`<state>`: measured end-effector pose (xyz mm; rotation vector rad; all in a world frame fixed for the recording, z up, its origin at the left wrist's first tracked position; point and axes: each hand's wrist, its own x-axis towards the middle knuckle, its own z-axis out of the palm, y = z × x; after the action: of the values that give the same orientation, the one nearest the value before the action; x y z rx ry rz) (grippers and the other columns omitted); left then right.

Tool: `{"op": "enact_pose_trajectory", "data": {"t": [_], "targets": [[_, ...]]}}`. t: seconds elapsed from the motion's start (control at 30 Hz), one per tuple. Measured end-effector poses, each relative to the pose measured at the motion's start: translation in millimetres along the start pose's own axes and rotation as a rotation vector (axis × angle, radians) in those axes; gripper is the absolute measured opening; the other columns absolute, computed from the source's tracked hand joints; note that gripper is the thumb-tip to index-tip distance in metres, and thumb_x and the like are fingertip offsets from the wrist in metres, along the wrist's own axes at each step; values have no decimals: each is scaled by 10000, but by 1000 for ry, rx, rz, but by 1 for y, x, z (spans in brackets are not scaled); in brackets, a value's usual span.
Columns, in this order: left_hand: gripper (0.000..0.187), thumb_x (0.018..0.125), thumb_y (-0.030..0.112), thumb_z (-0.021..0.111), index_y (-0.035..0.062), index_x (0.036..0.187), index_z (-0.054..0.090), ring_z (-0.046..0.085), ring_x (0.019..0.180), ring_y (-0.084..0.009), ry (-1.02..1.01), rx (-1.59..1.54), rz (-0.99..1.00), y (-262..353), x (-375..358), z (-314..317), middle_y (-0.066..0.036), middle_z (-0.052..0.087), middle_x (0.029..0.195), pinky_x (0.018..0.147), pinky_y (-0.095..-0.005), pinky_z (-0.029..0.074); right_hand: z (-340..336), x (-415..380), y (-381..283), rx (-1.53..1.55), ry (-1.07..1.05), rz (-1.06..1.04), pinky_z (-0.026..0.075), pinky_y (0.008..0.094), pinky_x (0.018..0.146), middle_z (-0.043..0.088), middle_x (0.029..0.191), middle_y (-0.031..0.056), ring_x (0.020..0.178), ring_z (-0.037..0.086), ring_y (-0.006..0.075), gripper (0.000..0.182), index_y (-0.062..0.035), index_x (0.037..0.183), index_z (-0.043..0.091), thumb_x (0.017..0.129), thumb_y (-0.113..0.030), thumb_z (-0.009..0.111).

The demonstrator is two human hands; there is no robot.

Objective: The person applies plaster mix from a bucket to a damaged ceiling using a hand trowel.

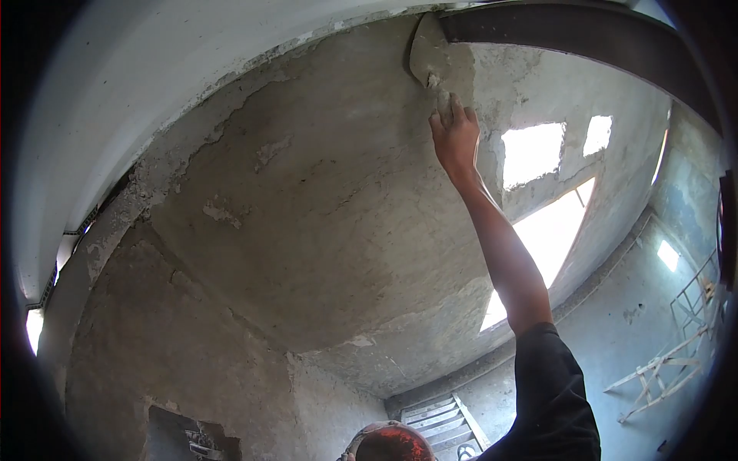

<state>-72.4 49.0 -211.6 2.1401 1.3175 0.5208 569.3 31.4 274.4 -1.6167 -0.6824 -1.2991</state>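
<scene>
My right hand (457, 138) is raised high, its fingers wrapped round the handle of a pointed trowel (430, 55). The blade lies up against the grey plastered wall (323, 154), right by the end of a dark beam (569, 34). Grey mortar clings to the trowel near its handle. At the bottom edge is a round, mortar-smeared container (393, 444) with a reddish-orange inside, partly cut off by the frame. My left hand does not show.
Bright window openings (533, 154) pierce the wall right of my arm. A slatted ladder-like frame (444, 422) stands below, and a metal scaffold frame (667, 373) is at the far right. A recess (188, 436) sits low on the left, under the pale ceiling (154, 61).
</scene>
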Motion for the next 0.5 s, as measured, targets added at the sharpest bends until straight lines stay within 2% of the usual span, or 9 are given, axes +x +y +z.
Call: {"op": "enact_pose_trajectory", "data": {"t": [0.03,0.07,0.1,0.2,0.23,0.3,0.5], "targets": [[449,942,406,544,-14,1061,648,632,985,-377,21,56,101,-2,0,1,-248,657,1005,820,-425,498,2,2,0,0,0,-1,490,474,757,540,1037,253,841,585,419,477,-24,1254,505,833,-207,634],[449,942,406,544,-14,1061,648,632,985,-377,21,57,100,21,0,-12,-248,657,1005,820,-425,498,5,3,-1,35,-34,105,488,480,764,536,1037,252,863,584,426,483,-34,1267,493,836,-207,627],[449,942,407,543,-14,1059,650,632,985,-377,-9,27,32,44,1,-25,-247,657,1004,820,-425,498,7,3,-3,69,-67,211,487,485,771,532,1037,252,885,584,434,490,-43,1279,481,840,-207,620],[451,942,410,543,-13,1054,653,633,983,-379,-76,-3,-86,73,1,-43,-245,659,1000,819,-424,500,9,4,-11,91,-94,264,485,491,771,527,1018,248,890,583,437,507,-51,1299,456,845,-208,618],[452,941,411,543,-13,1052,654,633,982,-380,-85,-12,-102,77,1,-46,-245,659,999,818,-424,500,10,5,-15,92,-94,264,485,491,771,527,1018,248,890,583,437,507,-51,1299,456,845,-208,618],[453,941,413,542,-12,1049,656,633,981,-381,-99,-17,-124,82,0,-49,-243,660,997,817,-424,501,14,3,-19,95,-2,208,495,455,766,578,933,257,855,599,410,511,30,1253,525,799,-164,657],[454,941,424,539,-2,1043,661,635,969,-387,-107,-8,-145,90,0,-50,-242,662,981,804,-425,505,13,-19,-29,179,-124,150,507,430,731,564,943,228,818,612,371,526,9,1279,511,806,-146,683]]}}
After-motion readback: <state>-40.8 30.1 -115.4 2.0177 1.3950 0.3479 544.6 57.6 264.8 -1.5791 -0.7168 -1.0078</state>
